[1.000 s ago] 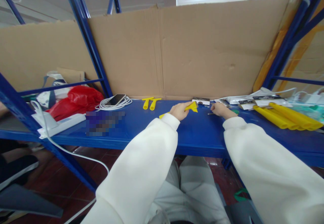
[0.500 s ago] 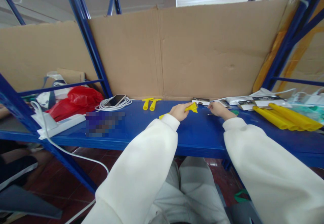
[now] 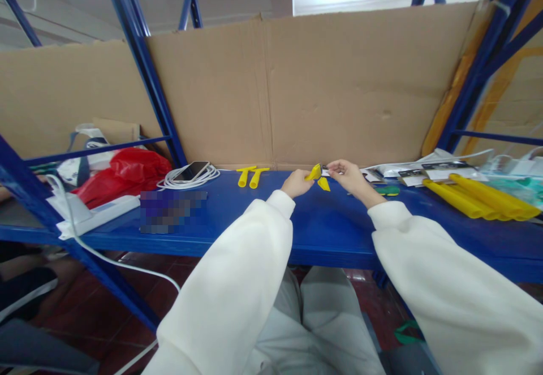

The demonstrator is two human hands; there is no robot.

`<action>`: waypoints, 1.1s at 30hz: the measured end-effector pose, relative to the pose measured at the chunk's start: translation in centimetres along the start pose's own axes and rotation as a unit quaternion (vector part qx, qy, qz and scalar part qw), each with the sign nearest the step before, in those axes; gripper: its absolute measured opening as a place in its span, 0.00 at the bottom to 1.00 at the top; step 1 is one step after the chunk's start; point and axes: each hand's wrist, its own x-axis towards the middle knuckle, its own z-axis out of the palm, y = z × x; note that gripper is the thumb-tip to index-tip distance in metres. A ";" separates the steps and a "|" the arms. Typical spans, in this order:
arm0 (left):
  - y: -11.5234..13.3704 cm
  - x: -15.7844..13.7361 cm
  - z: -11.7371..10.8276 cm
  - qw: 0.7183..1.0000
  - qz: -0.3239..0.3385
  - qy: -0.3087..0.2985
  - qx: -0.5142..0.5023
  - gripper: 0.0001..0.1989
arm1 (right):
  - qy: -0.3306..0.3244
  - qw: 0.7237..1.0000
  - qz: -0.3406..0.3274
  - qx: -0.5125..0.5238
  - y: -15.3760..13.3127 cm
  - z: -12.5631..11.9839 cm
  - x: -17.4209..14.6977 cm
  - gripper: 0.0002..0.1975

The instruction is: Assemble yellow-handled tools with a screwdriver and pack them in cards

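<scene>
The left hand [image 3: 297,183] holds a small yellow plastic tool [image 3: 314,172] just above the blue shelf [image 3: 263,216]; its fingers are closed around the lower part of the tool, and the wide yellow head points up and to the right. The right hand [image 3: 348,175] is very near, at the right of the tool. Its thumb and first fingers are pinched together on a small thin piece [image 3: 326,170] that touches the head of the tool; the piece is too small to tell what it is. A second yellow part [image 3: 324,183] shows just below the two hands, near the shelf surface; I cannot tell if it belongs to the same tool.

Left of the hands, two yellow handles [image 3: 251,176] lie side by side on the shelf. Further left a phone [image 3: 193,171] rests on a coil of white cable [image 3: 186,179], and beyond it there is a red plastic bag [image 3: 127,172]. At the right lie several long yellow tubes [image 3: 483,198] and, behind them, some flat packets [image 3: 428,170]. A brown cardboard sheet [image 3: 339,86] stands behind the shelf as a back wall.
</scene>
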 end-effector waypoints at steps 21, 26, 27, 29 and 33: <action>1.6 -1.2 -1.7 0.874 -0.207 -0.118 -0.423 0.10 | -0.052 0.990 -0.034 0.130 0.9 1.9 0.1 0.15; 1.8 -1.5 -1.7 0.876 -0.213 -0.124 -0.415 0.10 | -0.025 0.994 -0.029 0.102 1.5 1.8 0.1 0.18; 1.8 -1.5 -1.7 0.875 -0.213 -0.128 -0.416 0.10 | -0.013 0.995 -0.018 0.097 1.6 1.8 0.1 0.19; 1.8 -1.6 -1.8 0.870 -0.212 -0.136 -0.424 0.10 | 0.004 0.994 0.013 0.104 1.6 1.7 0.0 0.23; 1.6 -1.7 -2.0 0.853 -0.207 -0.151 -0.454 0.09 | -0.054 0.974 0.101 0.194 0.7 1.5 -0.5 0.28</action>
